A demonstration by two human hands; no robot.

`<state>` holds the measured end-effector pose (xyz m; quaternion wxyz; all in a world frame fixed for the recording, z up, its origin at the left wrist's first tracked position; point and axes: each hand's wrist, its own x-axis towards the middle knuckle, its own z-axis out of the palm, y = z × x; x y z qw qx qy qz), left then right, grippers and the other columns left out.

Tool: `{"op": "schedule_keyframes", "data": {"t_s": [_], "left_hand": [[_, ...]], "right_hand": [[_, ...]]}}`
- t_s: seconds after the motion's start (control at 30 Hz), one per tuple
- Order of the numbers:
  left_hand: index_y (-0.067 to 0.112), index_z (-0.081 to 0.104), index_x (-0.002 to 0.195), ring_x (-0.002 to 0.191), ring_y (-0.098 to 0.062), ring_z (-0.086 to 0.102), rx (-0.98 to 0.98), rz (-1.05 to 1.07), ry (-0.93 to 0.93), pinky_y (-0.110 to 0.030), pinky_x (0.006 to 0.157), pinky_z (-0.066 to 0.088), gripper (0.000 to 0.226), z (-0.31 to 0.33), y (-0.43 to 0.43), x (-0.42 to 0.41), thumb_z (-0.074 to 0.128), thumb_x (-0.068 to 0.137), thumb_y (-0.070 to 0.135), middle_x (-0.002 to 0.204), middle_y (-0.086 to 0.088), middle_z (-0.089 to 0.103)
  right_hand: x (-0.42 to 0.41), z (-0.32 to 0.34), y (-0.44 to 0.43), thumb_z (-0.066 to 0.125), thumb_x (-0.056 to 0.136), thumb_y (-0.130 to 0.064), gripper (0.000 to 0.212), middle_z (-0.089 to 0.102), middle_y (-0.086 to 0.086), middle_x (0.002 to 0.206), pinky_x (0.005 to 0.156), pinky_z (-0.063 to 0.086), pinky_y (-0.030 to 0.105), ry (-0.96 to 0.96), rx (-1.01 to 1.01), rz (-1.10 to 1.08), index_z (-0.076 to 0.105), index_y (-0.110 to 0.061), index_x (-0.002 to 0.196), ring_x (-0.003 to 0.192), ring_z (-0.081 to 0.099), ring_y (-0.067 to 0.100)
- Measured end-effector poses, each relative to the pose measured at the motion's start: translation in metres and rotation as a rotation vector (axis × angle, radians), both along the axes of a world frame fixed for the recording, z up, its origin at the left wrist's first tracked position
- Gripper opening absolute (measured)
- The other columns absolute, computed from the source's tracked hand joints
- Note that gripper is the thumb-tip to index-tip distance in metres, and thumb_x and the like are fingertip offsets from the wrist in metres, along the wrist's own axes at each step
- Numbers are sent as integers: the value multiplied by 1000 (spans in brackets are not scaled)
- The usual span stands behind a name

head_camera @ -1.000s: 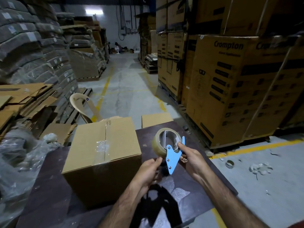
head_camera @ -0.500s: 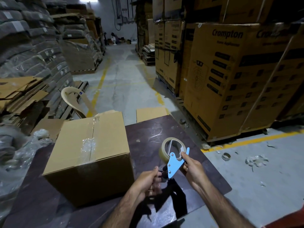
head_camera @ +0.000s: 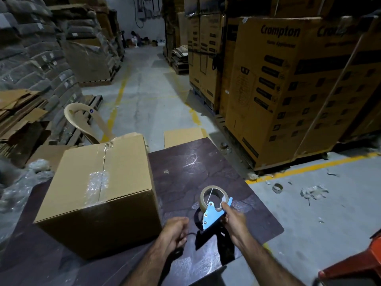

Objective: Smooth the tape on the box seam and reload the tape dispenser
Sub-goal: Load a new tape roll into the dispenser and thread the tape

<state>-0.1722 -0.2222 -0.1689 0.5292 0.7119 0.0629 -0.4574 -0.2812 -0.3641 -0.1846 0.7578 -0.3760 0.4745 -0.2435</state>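
Nearest me, the left hand (head_camera: 175,231) is curling loosely into a fist over the dark bench (head_camera: 185,166), its fingers closing on nothing I can make out. Just to its right, the right hand (head_camera: 234,218) is gripping the blue tape dispenser (head_camera: 210,215) above the bench, fingers wrapping its frame, with the tape roll (head_camera: 213,198) sitting in it. Farther left, the cardboard box (head_camera: 99,193) is resting on the bench, clear tape (head_camera: 99,180) running along its top seam. Beyond, a plastic chair (head_camera: 82,120) is standing on the floor.
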Motion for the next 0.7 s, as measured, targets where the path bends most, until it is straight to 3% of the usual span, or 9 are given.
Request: {"op": "schedule_keyframes", "data": {"t_s": [0.17, 0.23, 0.37, 0.57, 0.7], "left_hand": [[15, 63, 80, 33, -3, 43, 18, 49, 27, -14, 42, 38, 19, -10, 0, 3, 51, 94, 11, 45, 4, 53], [16, 64, 80, 34, -3, 46, 20, 67, 33, -14, 42, 38, 20, -13, 0, 3, 52, 96, 15, 47, 5, 56], [16, 64, 81, 39, -3, 49, 27, 66, 27, -15, 40, 35, 19, -17, 0, 3, 53, 97, 20, 55, 5, 59], [18, 58, 69, 47, -10, 43, 83, 23, -21, -20, 47, 30, 27, -22, -2, 4, 50, 95, 17, 54, 2, 51], [16, 59, 70, 48, -12, 42, 109, -2, -59, -21, 50, 30, 25, -28, -2, 5, 50, 93, 16, 56, 0, 51]], "right_hand": [[-4, -17, -5, 67, 88, -12, 18, 65, 10, 58, 49, 45, 24, 110, -31, 40, 65, 2, 77, 49, 59, 19], [-5, -23, -8, 67, 88, -11, 18, 66, 13, 64, 44, 48, 23, 114, -22, 41, 66, 5, 81, 52, 61, 20], [-3, -32, -12, 66, 88, -8, 20, 67, 19, 81, 46, 53, 24, 104, 11, 22, 64, 12, 91, 68, 63, 28], [-4, -43, -18, 67, 87, -8, 24, 68, 21, 86, 61, 52, 32, 132, 26, 50, 64, 14, 95, 75, 64, 30], [-2, -45, -22, 68, 87, -8, 23, 69, 22, 89, 58, 53, 29, 160, 17, 82, 64, 13, 96, 74, 65, 29]]}}
